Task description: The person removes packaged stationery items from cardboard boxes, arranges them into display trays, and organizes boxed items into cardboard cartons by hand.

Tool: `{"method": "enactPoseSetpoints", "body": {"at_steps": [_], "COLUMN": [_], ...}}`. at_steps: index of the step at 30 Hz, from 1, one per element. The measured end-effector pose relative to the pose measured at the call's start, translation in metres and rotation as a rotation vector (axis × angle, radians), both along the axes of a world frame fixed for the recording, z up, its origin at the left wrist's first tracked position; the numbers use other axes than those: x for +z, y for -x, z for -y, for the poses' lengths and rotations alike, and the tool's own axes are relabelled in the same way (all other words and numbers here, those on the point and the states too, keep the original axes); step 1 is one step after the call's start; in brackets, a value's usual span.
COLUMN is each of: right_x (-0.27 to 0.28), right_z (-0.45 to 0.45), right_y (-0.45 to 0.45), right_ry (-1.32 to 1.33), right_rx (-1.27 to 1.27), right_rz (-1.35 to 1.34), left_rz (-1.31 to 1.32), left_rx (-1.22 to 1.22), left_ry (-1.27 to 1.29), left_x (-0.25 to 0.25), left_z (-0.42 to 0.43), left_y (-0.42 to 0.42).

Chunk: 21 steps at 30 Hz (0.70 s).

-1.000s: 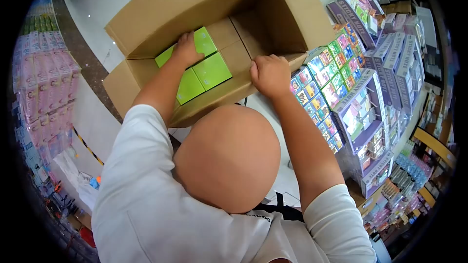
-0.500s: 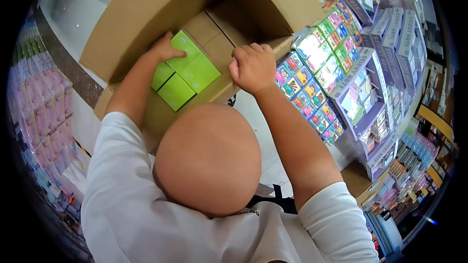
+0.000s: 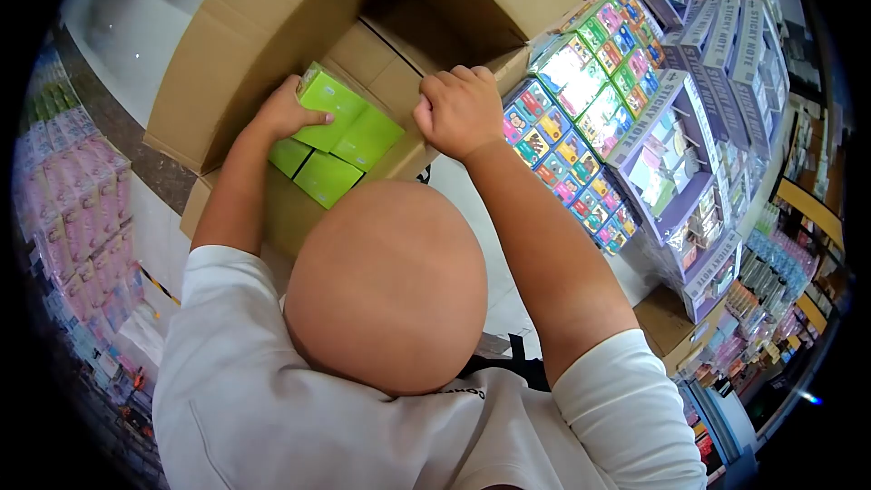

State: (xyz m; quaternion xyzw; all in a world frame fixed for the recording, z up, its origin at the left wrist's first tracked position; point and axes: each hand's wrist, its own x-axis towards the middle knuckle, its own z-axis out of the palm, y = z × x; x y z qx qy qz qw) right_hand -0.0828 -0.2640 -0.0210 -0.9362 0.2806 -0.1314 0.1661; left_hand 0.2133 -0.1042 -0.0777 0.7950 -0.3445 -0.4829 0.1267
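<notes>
My left hand (image 3: 283, 112) reaches inside a large open cardboard carton (image 3: 259, 32), thumb on top of a bright green box (image 3: 327, 102) with the fingers around its far side. That box sits tilted, its side face now showing. Against it lie other green boxes (image 3: 329, 179) of the same kind, in the near left corner of the carton. My right hand (image 3: 461, 114) is closed over the carton's right rim, fingers curled around the cardboard edge. Part of the left fingers is hidden behind the box.
To the right stand stacked small colourful picture boxes (image 3: 581, 118) and purple sticky note display boxes (image 3: 667, 163). A smaller brown carton (image 3: 667, 322) sits lower right. Pink packages (image 3: 82, 195) are piled at the left. Pale tiled floor (image 3: 136, 45) shows beyond the carton.
The green box under my left hand has tipped up, exposing its side. My right hand stays on the carton rim, while the whole view has shifted slightly.
</notes>
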Motion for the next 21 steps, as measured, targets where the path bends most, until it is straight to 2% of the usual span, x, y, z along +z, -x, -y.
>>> {"method": "enactPoseSetpoints", "body": {"at_steps": [5,7,9,11,14,18,20,21], "right_x": [0.003,0.015,0.026,0.036,0.039,0.015,-0.008,-0.010], "right_z": [0.002,-0.003,0.001,0.000,0.005,0.003,-0.008,-0.014], "right_y": [-0.001,-0.006,-0.022,-0.032,-0.047,-0.055,-0.061,-0.068], "right_ry": [-0.046,-0.097,-0.137,-0.194,-0.304,-0.510,-0.570,-0.604], "right_rx": [0.025,-0.007,-0.015,-0.016,0.060,0.293,0.413,0.417], "right_rz": [-0.083,-0.307,-0.514,-0.733,-0.941,-0.827,-0.724,-0.744], "left_rz": [-0.293,-0.463,-0.414,-0.375,-0.039,0.050,0.049,0.034], "left_rx": [-0.007,0.053,-0.090,-0.151,-0.238,0.016,0.233,0.184], "left_ry": [0.016,0.002,-0.220,0.059,0.060,0.225,0.282,0.274], "left_x": [0.011,0.015,0.043,-0.027,0.003,-0.051,-0.107,-0.135], "left_z": [-0.018,-0.019,-0.013,-0.042,-0.014,-0.016,-0.029,-0.038], "left_y": [-0.003,0.012,0.058,0.090,0.103,0.096,0.094,0.087]}}
